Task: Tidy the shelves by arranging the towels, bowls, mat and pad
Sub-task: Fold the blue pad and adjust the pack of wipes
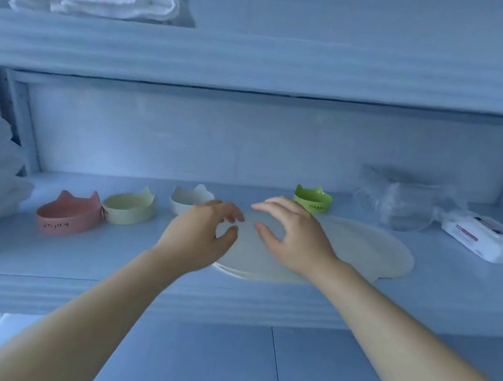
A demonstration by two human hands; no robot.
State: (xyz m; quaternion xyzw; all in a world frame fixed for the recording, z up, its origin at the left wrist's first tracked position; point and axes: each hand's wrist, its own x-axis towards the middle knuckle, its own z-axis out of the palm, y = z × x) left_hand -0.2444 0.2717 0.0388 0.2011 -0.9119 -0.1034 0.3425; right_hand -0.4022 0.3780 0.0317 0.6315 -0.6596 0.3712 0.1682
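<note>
We see the left hand (201, 235) and right hand (295, 236) over the round mat (365, 249). Each grip is apart, fingers spread. The mat lies flat under them on the shelf (457, 286).

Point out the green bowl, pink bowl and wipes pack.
green bowl (313, 200), head view, front wall near the lettering.
pink bowl (69, 217), head view, front wall.
wipes pack (491, 239), head view, top face.

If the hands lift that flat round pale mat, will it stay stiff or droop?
The flat round pale mat looks thin and lies flush on the shelf, so it probably droops. It is likely light, and may slide rather than tip if pushed.
</note>
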